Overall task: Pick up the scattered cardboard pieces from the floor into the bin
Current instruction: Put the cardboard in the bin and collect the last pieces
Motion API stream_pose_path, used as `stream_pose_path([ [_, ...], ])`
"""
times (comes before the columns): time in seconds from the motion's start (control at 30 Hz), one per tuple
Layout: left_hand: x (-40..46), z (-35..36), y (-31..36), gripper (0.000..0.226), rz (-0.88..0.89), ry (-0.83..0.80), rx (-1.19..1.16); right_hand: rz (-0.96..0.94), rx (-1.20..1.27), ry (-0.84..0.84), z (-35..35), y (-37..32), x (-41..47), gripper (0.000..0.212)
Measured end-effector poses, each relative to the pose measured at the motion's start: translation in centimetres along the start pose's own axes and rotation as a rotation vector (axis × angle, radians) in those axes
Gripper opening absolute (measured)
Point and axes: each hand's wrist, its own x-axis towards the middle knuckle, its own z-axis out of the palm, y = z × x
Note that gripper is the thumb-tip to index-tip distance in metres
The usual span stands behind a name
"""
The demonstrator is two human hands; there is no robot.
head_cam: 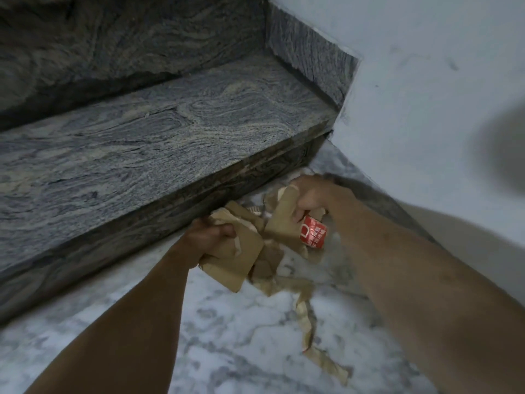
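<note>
Brown torn cardboard pieces (272,260) heaped on white grey-veined marble floor (221,336), tight against base of dark grey swirled granite stair step (159,155) and close to corner where pale painted wall (426,81) meets floor. Left hand (208,237) clenched around folded brown cardboard slab (235,260), thumb over top edge, slab tilted and lifted partly off heap; probably gathered as a stack to cut down on trips. Right hand (315,199) curled round tan cardboard flap (284,220), with red printed label scrap (312,233) just below fingers, touching or attached to same piece, cannot tell which. Both grips from above, wrists low, likely because pieces lie flat and wedged along step edge. Long crumpled cardboard strip (309,322) trailing from heap toward near edge of floor, loose, untouched, well apart from either hand. Smaller scraps under and between both hands, count unclear from blur. Bin not in view. Judged stage: mid-gather, nothing binned from what shows; strip and under-scraps left to collect. Risk: thin scraps slipping out of overfull grips on lifting.
</note>
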Motion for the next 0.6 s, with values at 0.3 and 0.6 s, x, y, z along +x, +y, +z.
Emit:
stream_pose_path([
  [0.3,-0.6,-2.0,-0.5,0.063,-0.061,-0.016,-0.022,0.075,0.745,0.099,-1.9,4.9,-1.2,0.058],
  [0.6,-0.8,-1.9,-0.3,0.082,-0.004,0.122,-0.043,0.094,0.939,0.352,-0.4,4.4,-0.8,0.061],
])
